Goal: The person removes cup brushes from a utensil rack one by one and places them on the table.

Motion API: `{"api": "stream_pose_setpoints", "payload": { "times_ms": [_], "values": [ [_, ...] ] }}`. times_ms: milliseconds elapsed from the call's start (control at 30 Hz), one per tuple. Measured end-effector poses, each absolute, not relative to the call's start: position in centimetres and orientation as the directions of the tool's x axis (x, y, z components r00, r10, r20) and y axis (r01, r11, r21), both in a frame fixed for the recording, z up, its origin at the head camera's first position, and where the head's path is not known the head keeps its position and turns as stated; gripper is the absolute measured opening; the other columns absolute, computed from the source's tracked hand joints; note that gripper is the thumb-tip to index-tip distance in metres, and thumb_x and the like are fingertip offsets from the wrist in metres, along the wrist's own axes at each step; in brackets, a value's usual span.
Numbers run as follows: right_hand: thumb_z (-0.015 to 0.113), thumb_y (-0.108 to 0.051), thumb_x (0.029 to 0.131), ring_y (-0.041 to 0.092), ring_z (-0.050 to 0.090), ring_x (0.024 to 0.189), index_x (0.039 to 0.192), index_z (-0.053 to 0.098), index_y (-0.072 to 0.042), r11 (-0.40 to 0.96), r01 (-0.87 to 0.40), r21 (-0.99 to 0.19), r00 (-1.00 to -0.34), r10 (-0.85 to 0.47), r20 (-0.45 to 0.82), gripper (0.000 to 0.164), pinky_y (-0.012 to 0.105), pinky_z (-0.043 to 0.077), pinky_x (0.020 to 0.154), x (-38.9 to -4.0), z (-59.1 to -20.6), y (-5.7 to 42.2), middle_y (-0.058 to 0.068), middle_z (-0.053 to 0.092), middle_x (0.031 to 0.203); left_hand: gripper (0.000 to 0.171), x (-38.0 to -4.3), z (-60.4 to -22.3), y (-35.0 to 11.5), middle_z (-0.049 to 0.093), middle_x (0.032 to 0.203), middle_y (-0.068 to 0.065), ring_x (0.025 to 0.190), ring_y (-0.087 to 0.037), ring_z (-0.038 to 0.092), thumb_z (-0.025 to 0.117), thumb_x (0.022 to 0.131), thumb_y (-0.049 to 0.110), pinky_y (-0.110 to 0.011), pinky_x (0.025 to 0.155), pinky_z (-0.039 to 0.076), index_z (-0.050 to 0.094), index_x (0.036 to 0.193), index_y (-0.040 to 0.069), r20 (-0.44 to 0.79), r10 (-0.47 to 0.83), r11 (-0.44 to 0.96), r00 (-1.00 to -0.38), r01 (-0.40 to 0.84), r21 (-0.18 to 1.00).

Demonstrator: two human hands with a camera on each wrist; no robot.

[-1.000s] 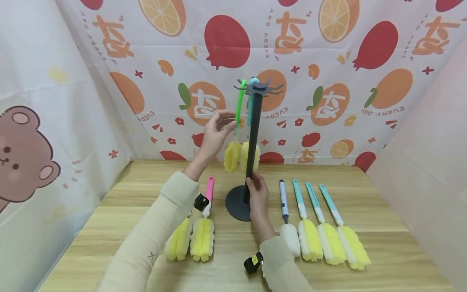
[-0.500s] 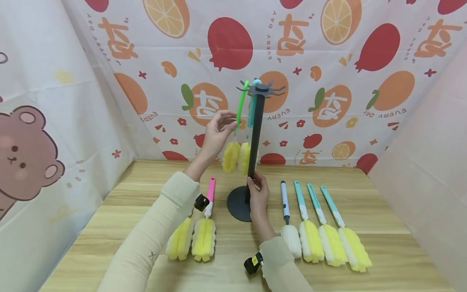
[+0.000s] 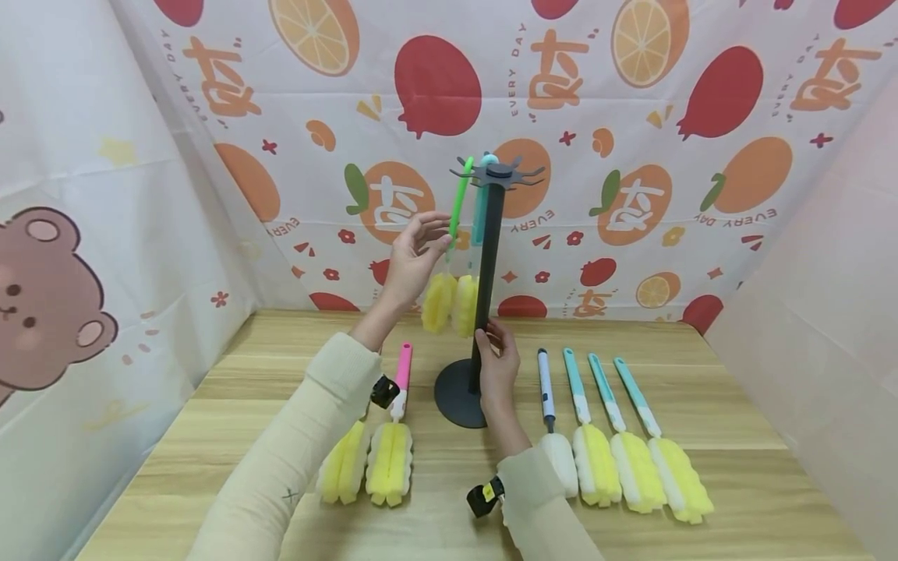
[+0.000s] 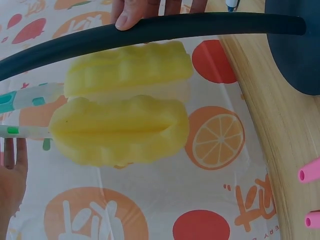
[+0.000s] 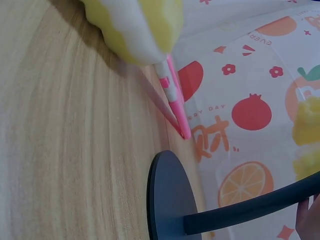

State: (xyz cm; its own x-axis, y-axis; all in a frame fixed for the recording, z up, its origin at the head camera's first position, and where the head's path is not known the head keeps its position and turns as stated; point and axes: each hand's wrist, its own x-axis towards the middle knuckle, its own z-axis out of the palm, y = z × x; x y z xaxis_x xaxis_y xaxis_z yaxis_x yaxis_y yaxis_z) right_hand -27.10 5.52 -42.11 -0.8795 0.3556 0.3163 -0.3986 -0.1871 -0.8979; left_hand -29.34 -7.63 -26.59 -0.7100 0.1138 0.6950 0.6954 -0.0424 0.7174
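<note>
A black stand with a ring of hooks on top stands upright on its round base. My left hand pinches the green handle of a sponge bottle brush, whose loop end is up at a hook. Its yellow sponge head hangs down freely. Beside it hangs a teal-handled bottle brush, partly behind the pole. Low on the pole, my right hand grips it between thumb and fingers; in the left wrist view the thumb lies against the pole.
Two sponge brushes lie left of the base, one with a pink handle, the other partly behind the left sleeve. To the right lie a white-headed brush and several teal-handled brushes. Behind the wooden table hangs a fruit-print cloth.
The sponge heads of both hanging brushes have swung slightly left relative to the pole. Both hands stay nearly where they were.
</note>
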Motion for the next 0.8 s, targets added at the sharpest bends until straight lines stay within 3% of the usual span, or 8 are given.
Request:
{"api": "stream_pose_setpoints", "payload": {
  "times_ms": [333, 500, 700, 800],
  "values": [
    [0.064, -0.017, 0.088, 0.021, 0.051, 0.094, 0.113, 0.06, -0.002, -0.142, -0.411, -0.9, -0.867, 0.364, 0.339, 0.03, 0.03, 0.045, 0.078, -27.1, -42.2, 5.6, 0.008, 0.059, 0.102, 0.029, -29.1, -26.3, -7.6, 0.053, 0.113, -0.027, 0.102, -0.028, 0.053, 0.052, 0.09, -0.008, -0.036, 0.086, 0.045, 0.045, 0.118, -0.013, 0.708, 0.099, -0.039, -0.699, 0.708, 0.705],
    [0.062, -0.01, 0.089, 0.024, 0.051, 0.096, 0.114, 0.058, 0.001, -0.128, -0.358, -0.925, -0.88, 0.379, 0.288, 0.027, 0.03, 0.043, 0.081, -26.1, -42.8, 5.4, 0.01, 0.058, 0.104, 0.029, -30.1, -26.8, -7.9, 0.055, 0.112, -0.022, 0.1, -0.023, 0.054, 0.053, 0.09, -0.005, -0.033, 0.084, 0.046, 0.047, 0.117, -0.01, 0.716, 0.097, -0.041, -0.691, 0.716, 0.697],
    [0.058, -0.012, 0.092, 0.022, 0.05, 0.103, 0.117, 0.055, 0.001, -0.3, -0.185, -0.936, -0.946, 0.311, 0.088, 0.028, 0.033, 0.039, 0.089, -25.4, -44.3, 5.3, 0.01, 0.055, 0.11, 0.028, -31.1, -27.5, -8.3, 0.057, 0.111, -0.017, 0.098, -0.02, 0.055, 0.056, 0.09, -0.001, -0.032, 0.082, 0.047, 0.049, 0.116, -0.007, 0.737, 0.098, -0.037, -0.669, 0.737, 0.675],
    [0.059, -0.014, 0.091, 0.021, 0.049, 0.104, 0.118, 0.056, -0.001, -0.369, -0.157, -0.916, -0.954, 0.296, 0.045, 0.029, 0.034, 0.036, 0.092, -26.2, -45.6, 5.4, 0.009, 0.055, 0.11, 0.028, -30.9, -27.4, -8.3, 0.057, 0.112, -0.018, 0.098, -0.02, 0.055, 0.056, 0.09, -0.002, -0.032, 0.083, 0.047, 0.049, 0.116, -0.007, 0.73, 0.101, -0.039, -0.676, 0.731, 0.681]
  ]
}}
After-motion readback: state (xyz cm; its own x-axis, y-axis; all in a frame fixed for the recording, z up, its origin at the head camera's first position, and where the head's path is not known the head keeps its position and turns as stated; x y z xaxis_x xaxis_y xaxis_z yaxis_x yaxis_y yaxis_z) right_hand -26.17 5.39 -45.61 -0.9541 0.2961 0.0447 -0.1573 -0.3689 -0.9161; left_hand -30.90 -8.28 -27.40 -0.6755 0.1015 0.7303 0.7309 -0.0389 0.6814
